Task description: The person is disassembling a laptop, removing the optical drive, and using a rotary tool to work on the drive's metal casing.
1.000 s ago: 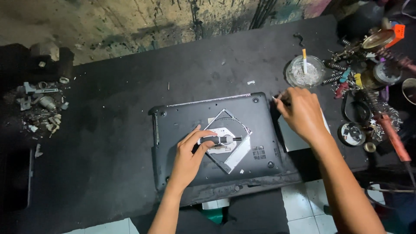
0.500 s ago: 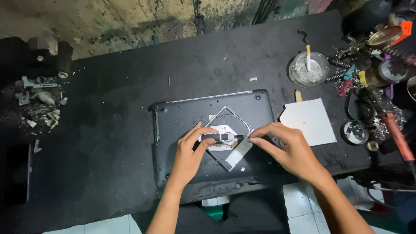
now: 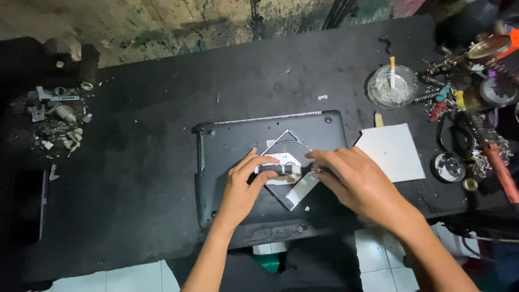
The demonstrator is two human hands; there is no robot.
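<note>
On the black desk (image 3: 162, 178), at the centre, we see a dark laptop base (image 3: 238, 146) lying bottom side up, with a square silver drive (image 3: 294, 157) resting tilted on top of it. Our left hand (image 3: 243, 186) has its fingers pinched around a dark screwdriver handle (image 3: 273, 168) over the drive. Our right hand (image 3: 359, 181), coming from four o'clock, presses its fingertips together on the tool's shaft. At three o'clock a white sheet (image 3: 394, 151) lies just beside the base; a glass ashtray (image 3: 392, 87) sits at two o'clock.
</note>
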